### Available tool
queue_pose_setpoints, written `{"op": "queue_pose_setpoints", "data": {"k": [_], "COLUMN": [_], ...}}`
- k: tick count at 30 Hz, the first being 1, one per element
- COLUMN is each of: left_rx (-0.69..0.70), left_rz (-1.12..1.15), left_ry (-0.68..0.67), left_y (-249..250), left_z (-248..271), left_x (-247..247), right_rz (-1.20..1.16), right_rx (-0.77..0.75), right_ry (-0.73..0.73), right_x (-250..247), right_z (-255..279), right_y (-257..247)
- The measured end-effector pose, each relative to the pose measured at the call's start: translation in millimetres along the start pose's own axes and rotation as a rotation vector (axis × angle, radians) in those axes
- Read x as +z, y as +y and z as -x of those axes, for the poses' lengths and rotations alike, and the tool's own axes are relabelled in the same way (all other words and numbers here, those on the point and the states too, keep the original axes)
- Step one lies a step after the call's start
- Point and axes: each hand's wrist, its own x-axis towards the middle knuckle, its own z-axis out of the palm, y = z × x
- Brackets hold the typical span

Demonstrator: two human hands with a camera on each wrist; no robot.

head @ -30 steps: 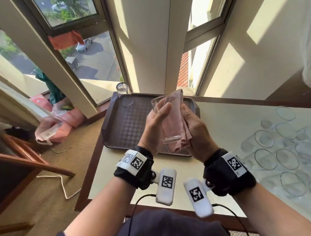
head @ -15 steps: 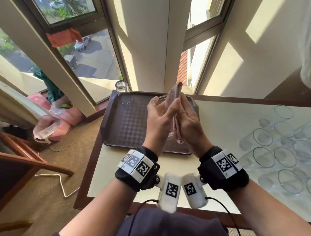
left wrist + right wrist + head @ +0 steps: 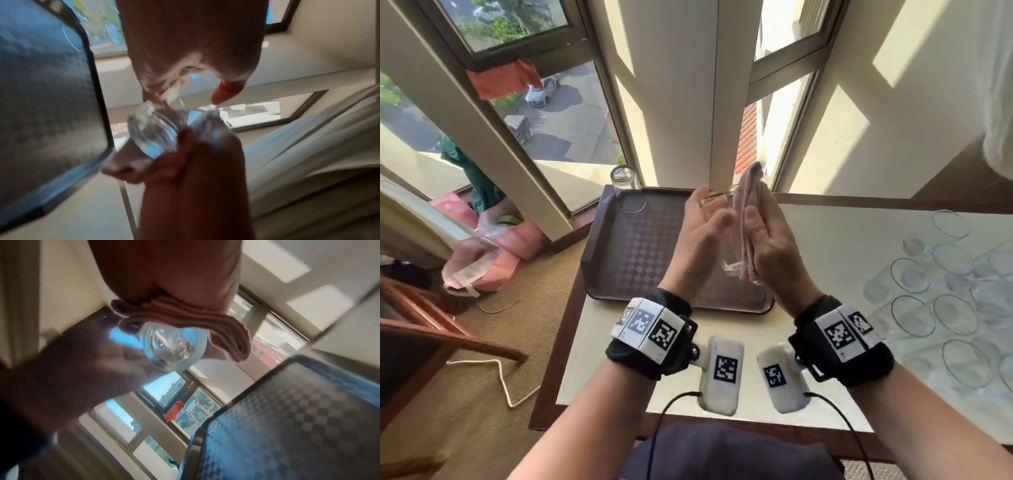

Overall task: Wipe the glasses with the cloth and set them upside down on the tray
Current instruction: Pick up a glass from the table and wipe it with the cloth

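I hold a clear glass (image 3: 730, 260) upright in the air above the brown tray (image 3: 640, 253), sandwiched between my two palms. My left hand (image 3: 705, 219) lies flat against its left side with fingers stretched upward. My right hand (image 3: 760, 212) presses a folded pink cloth (image 3: 748, 202) against the right side, fingers also straight. The left wrist view shows the glass's base (image 3: 153, 138) and the cloth (image 3: 185, 48) blurred. The right wrist view has the glass (image 3: 174, 347) under the cloth (image 3: 185, 313). One glass (image 3: 625, 188) stands upside down at the tray's far left corner.
Several clear glasses (image 3: 955, 291) lie and stand on the white table at the right. The table's wooden edge (image 3: 551, 359) runs along the left, with carpet, a cord and pink bags beyond. Window frames rise behind the tray.
Both hands went from curling round the glass and cloth to flat palms facing each other. The glass and cloth now stand more upright between them, slightly higher.
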Motion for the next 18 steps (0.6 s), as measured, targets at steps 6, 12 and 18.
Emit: {"op": "queue_pose_setpoints", "data": {"k": [6,12,18], "left_rx": [0.068,0.001,-0.037], "left_rz": [-0.013,0.115,-0.008], "left_ry": [0.051,-0.129,0.056], "left_y": [7.6,10.4,7.1], "left_z": [4.9,10.7,3.4], "left_x": [13.6,3.9,5.6], "right_rz": [-0.227,-0.636,0.041], "right_rx": [0.024,0.248,-0.007], "right_ry": [0.014,-0.099,0.075], "right_x": [7.7,-2.0,4.4], "right_z": [5.3,14.2,7.6], "right_y": [-4.2,-12.8,3.8]}}
